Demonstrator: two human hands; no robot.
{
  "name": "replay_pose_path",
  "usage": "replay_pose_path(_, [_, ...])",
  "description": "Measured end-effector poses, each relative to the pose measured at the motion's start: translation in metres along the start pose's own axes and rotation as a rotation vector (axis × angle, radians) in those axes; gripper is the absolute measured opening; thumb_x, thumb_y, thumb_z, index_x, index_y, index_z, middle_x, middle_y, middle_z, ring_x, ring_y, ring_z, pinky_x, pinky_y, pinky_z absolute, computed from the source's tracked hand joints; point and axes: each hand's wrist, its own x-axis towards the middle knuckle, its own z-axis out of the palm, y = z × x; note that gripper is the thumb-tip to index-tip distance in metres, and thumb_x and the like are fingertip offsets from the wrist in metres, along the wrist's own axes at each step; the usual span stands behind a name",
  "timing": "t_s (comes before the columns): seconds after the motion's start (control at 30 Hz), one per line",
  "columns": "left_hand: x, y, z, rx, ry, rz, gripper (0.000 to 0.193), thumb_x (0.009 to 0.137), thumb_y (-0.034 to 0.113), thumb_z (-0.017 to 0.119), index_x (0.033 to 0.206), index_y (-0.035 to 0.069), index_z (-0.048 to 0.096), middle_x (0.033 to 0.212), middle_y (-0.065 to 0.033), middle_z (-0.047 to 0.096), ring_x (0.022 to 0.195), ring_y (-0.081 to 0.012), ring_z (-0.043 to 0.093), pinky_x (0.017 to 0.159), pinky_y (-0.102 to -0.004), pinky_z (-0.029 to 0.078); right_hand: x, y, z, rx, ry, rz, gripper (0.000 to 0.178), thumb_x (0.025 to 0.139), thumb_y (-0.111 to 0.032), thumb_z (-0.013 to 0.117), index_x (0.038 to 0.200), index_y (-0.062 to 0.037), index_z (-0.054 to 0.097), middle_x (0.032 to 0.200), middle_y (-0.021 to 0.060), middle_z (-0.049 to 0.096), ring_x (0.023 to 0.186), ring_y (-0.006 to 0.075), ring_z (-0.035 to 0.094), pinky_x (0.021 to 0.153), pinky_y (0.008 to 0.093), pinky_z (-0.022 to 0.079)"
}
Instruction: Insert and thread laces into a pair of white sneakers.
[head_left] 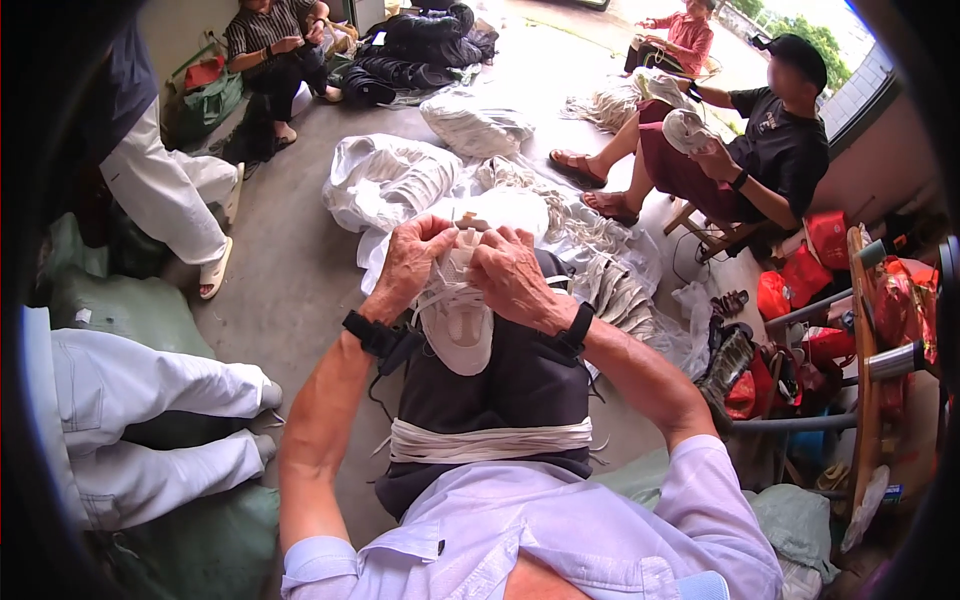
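Two pinches, one pale shoe (458, 340)

Left hand (410, 262) and right hand (512, 272): fingers closed on shoe's far end; lace or upper, cannot tell. Shoe lies between and nearer, toe near, seemingly braced on dark trousers (535, 390) for two-handed work. Pale cords (490, 441) across lap, perhaps for reach. Bagged shoes (400, 180) far.

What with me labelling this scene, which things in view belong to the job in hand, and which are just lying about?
Job in hand:
white shoe, held by left hand and right hand
white cords, probably laces, across the dark trousers
pile of pale shoes, probably related

Lying about, seemingly:
red bags at right
green sack at left
black bundles at the back
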Motion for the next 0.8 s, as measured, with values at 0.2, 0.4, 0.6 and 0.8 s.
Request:
replay_pose_path(0.2, [0.004, -0.004, -0.003, -0.143, 0.02, -0.001, 0.014, 0.095, 0.016, 0.067, 0.098, 0.002, 0.068, 0.084, 0.0017, 0.066, 0.077, -0.0044, 0.057, 0.072, -0.0212, 0.047, 0.015, -0.012, 0.005, -0.136, 0.086, -0.15, 0.024, 0.076, -0.008, 0.069, 0.097, -0.003, 0.06, 0.094, 0.0117, 0.056, 0.099, 0.0296, 0.052, 0.087, 0.0438, 0.035])
replay_pose_path(0.4, [0.002, -0.006, -0.01, -0.172, -0.009, -0.012, 0.017, 0.096, 0.017, 0.066, 0.104, 0.002, 0.065, 0.09, 0.0012, 0.065, 0.081, -0.0048, 0.057, 0.075, -0.0205, 0.046, 0.017, -0.013, 0.007, -0.18, -0.022, -0.141, 0.022, 0.075, -0.003, 0.066, 0.094, -0.0044, 0.056, 0.093, 0.0119, 0.056, 0.098, 0.0297, 0.053, 0.085, 0.0421, 0.036])
replay_pose_path(0.6, [-0.007, 0.01, -0.001, -0.25, -0.018, -0.015, 0.016, 0.096, 0.018, 0.067, 0.1, 0.003, 0.066, 0.086, 0.0025, 0.065, 0.078, -0.004, 0.059, 0.072, -0.02, 0.048, 0.038, -0.026, -0.003, 0.022, 0.121, -0.196, 0.015, 0.082, -0.004, 0.066, 0.09, -0.0071, 0.053, 0.088, 0.0102, 0.056, 0.089, 0.0308, 0.055, 0.079, 0.0418, 0.037])
replay_pose_path(0.8, [0.002, -0.012, -0.015, -0.255, -0.011, -0.014, 0.015, 0.097, 0.018, 0.064, 0.101, 0.004, 0.065, 0.09, 0.0021, 0.065, 0.081, -0.0045, 0.056, 0.077, -0.02, 0.045, 0.016, -0.017, -0.005, -0.143, -0.034, -0.16, 0.013, 0.079, -0.006, 0.064, 0.09, -0.0057, 0.056, 0.091, 0.0111, 0.057, 0.092, 0.0297, 0.056, 0.082, 0.0435, 0.038])
